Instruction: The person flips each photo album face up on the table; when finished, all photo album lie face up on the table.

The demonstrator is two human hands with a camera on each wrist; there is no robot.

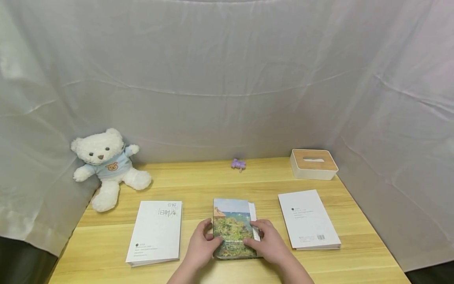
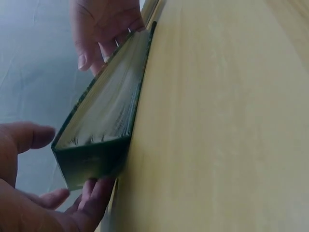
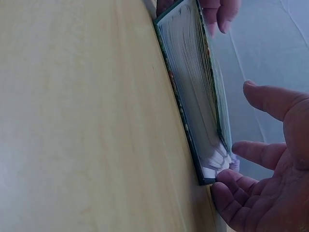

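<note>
A photo album (image 1: 232,225) with a painted garden-and-sea cover lies on the wooden table in front of me. Along its spine side is my left hand (image 1: 203,242); in the left wrist view the fingertips touch the lower spine, while the thumb stands near the cover's edge. At the page side, my right hand (image 1: 268,242) has its lower fingertips against the album's edge in the right wrist view. Its thumb and index finger there are spread and raised off the cover. The album's pages (image 3: 186,72) show between covers that gape slightly toward that side.
White books lie on either side, one at left (image 1: 156,230) and one at right (image 1: 308,221). A white teddy bear (image 1: 110,165) leans on the curtain at back left. A purple item (image 1: 238,164) and a wood-topped tissue box (image 1: 313,163) stand at the back.
</note>
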